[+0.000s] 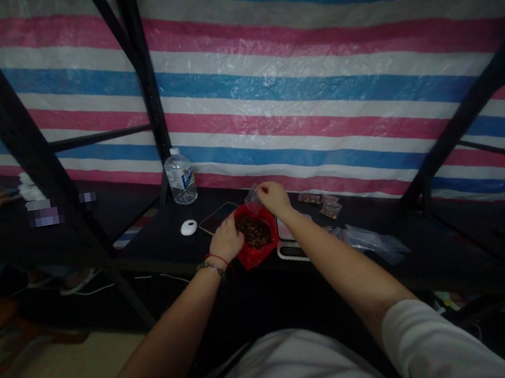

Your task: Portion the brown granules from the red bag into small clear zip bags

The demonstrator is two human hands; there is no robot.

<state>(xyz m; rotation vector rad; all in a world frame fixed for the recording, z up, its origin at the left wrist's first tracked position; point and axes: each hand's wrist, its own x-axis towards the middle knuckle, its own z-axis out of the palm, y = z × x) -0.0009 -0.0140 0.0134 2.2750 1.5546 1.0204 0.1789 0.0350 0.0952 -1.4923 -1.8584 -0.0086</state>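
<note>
Left hand (226, 239) curled at near-left edge of red bag (256, 234) of brown bits on dark bench (388, 257). Right hand (273, 197) pinching small clear pouch (253, 198) just above bag's far rim. Bag between both hands, left slightly nearer.

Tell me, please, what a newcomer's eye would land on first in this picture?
The striped tarp in pink, blue and white fills the background. At centre, the left hand rests at a red bag of brown pieces, while the right hand pinches a small clear pouch above it.
</note>
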